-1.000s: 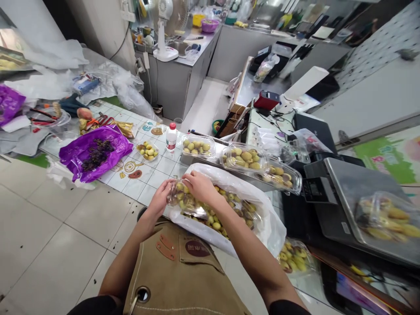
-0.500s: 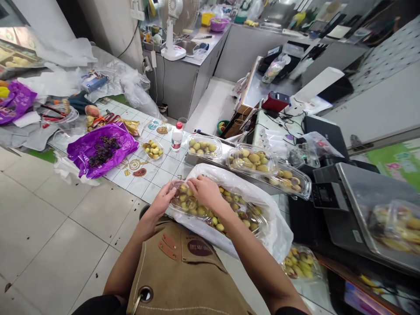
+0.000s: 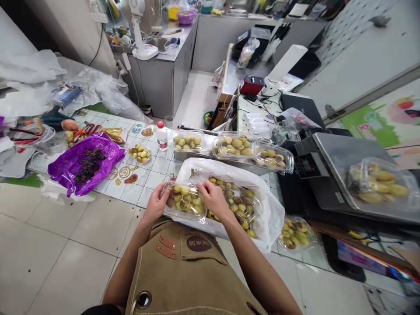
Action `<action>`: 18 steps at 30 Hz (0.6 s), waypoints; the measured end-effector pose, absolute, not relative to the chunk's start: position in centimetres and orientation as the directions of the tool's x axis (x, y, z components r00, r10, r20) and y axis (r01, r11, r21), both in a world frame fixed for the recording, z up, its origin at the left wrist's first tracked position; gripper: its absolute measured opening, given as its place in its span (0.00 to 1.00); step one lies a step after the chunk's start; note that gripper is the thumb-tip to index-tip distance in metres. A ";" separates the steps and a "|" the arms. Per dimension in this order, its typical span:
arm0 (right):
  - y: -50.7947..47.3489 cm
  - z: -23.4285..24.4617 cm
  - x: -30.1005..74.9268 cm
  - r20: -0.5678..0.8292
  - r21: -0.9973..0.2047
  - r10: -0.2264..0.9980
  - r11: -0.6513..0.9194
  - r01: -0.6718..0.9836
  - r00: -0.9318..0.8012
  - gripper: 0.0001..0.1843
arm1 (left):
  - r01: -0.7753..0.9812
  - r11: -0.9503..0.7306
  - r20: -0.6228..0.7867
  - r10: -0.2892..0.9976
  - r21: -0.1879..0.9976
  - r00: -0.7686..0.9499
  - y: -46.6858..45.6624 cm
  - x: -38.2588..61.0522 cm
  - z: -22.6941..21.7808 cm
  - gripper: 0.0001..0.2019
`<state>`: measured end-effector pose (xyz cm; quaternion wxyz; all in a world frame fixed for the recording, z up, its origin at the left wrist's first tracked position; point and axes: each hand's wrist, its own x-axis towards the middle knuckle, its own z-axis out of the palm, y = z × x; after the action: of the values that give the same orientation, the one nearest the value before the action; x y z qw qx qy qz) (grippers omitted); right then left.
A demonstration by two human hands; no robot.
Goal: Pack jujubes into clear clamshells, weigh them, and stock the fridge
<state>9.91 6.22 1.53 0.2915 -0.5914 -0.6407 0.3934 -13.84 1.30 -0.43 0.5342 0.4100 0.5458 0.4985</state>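
In front of my apron I hold a clear plastic box (image 3: 185,205) of small yellow-green, brown-patched fruit that looks like jujubes. My left hand (image 3: 155,203) grips its left end, thumb on the rim. At the far right corner my right hand (image 3: 213,197) pinches the rim, fingertips partly hidden. Under and beside this box lies a larger container lined with a white plastic bag (image 3: 271,205). More of the loose fruit (image 3: 241,205) fills it, with another clear plastic piece over part of it. Whether the held box's lid is pressed shut, I cannot tell.
Filled clear boxes (image 3: 235,145) line the back of the table. A white bottle with a red cap (image 3: 161,135), a small fruit tray (image 3: 139,153) and dark grapes (image 3: 90,164) on a purple bag (image 3: 61,168) are left. A scale (image 3: 341,153) stands right, bearing a packed box.
My right hand has moved from over the box's top to its far right corner. My left hand stays on the left end. The view has shifted rightward.
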 end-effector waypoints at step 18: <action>-2.5 3.1 8.4 -0.224 -0.966 0.919 -0.166 0.197 -0.324 0.18 | -0.324 0.300 -0.400 0.863 0.897 -0.307 -1.5 -14.9 0.1 0.30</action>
<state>8.44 -2.55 3.15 0.3092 -0.4921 -0.5668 0.5839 -14.94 -1.49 0.09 0.5433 0.2261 0.5959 0.5465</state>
